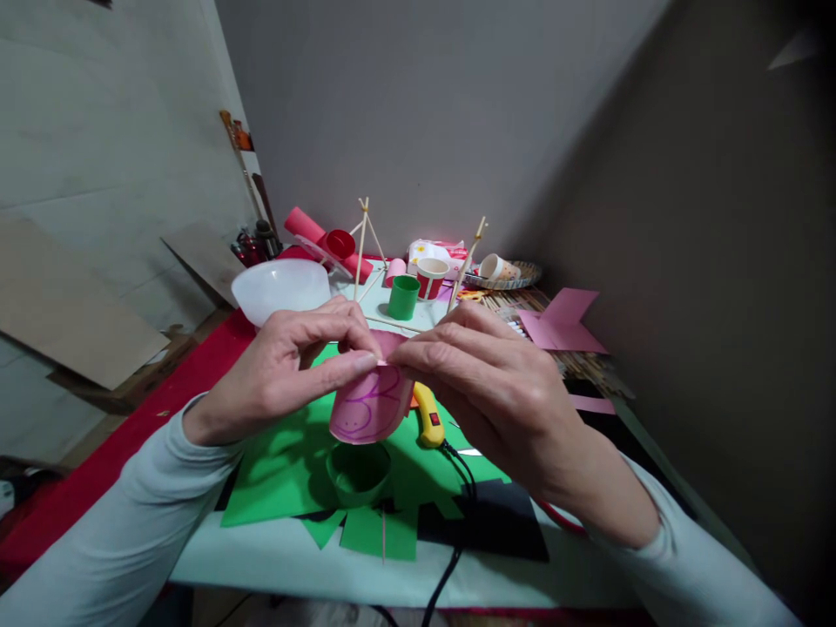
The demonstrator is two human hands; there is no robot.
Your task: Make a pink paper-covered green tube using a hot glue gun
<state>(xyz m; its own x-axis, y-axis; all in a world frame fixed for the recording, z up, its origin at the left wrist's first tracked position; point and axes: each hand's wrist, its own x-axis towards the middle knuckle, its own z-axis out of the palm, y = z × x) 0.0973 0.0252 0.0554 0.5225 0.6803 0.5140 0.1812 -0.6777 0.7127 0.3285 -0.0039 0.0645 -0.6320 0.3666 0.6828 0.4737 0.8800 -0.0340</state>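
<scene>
A rounded pink paper piece [369, 407] with purple pen lines hangs between my hands over the table. My left hand [291, 361] pinches its top edge between thumb and index finger. From the other side my right hand [496, 387] grips the same edge, its fingertips close to the left thumb; its thumb is mostly hidden. Below the paper stands an open green paper cup [359, 475] on green sheets [274, 479]. A yellow hot glue gun [429, 416] with a black cord lies partly behind my right hand.
Farther back are a green cup [403, 298], a red-and-white paper cup [432, 279], stick frames [362, 252] and a white bowl [280, 287]. Folded pink paper [562, 324] lies at right. Green scraps [379, 533] and black paper [502, 522] lie in front, near the cord.
</scene>
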